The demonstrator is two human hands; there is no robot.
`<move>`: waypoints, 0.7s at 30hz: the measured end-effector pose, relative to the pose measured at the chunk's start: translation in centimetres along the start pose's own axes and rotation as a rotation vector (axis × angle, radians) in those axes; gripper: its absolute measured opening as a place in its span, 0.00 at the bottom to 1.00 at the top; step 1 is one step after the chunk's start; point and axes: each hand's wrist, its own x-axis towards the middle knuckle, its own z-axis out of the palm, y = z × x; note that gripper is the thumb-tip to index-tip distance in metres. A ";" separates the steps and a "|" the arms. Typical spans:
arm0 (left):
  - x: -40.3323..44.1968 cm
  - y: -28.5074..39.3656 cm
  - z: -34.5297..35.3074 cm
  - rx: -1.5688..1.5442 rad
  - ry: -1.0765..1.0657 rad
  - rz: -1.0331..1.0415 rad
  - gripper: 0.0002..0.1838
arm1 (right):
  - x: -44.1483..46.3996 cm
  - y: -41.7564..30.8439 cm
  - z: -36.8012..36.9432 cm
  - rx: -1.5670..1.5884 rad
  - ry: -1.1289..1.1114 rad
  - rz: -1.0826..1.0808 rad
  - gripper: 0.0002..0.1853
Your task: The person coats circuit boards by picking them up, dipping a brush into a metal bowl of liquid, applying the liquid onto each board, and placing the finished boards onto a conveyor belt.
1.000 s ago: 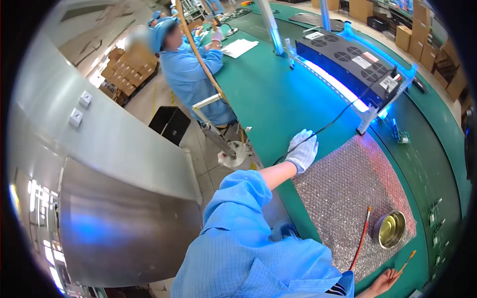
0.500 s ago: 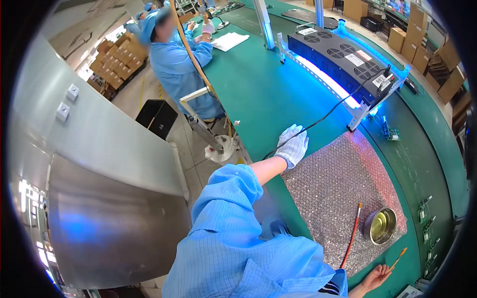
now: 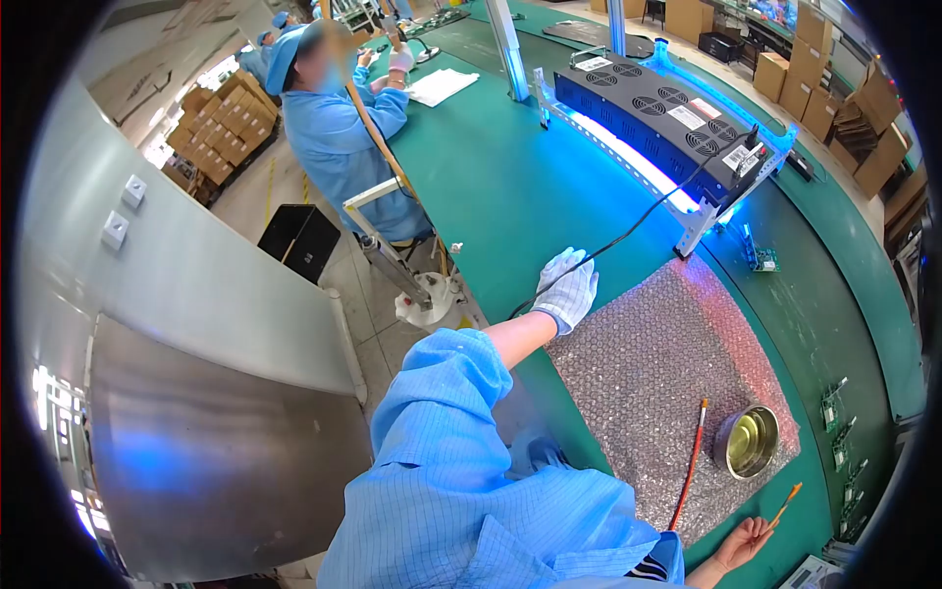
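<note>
My left hand (image 3: 569, 290), in a white glove, lies flat on the green bench at the edge of a bubble-wrap sheet (image 3: 638, 353). A black cable (image 3: 628, 236) runs across it. Down at the lower right, my bare right hand (image 3: 743, 543) grips a small brush (image 3: 785, 507) with an orange-yellow tip pointing up. Between the hands, on the bubble wrap, stand a metal bowl (image 3: 748, 442) of yellowish liquid and, beside it, a red-handled brush (image 3: 690, 466).
A black lamp unit with fans (image 3: 657, 113) stands on a metal frame, glowing blue beneath. Small green circuit boards (image 3: 761, 257) lie along the darker belt at the right. A co-worker in blue (image 3: 339, 147) sits at the far left side, near white papers (image 3: 442, 86).
The camera view has shifted a little, so the scene sits slightly further left. Both hands keep nearly the same places on the bench.
</note>
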 end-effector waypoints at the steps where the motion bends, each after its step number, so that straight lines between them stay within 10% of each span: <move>1: -0.3 -0.1 0.3 0.008 0.055 0.013 0.09 | 0.0 -0.1 -0.2 -0.001 0.018 0.003 0.16; 21: -0.2 -0.1 0.8 -0.009 0.114 0.028 0.08 | -0.1 0.0 0.0 0.072 -0.063 0.040 0.13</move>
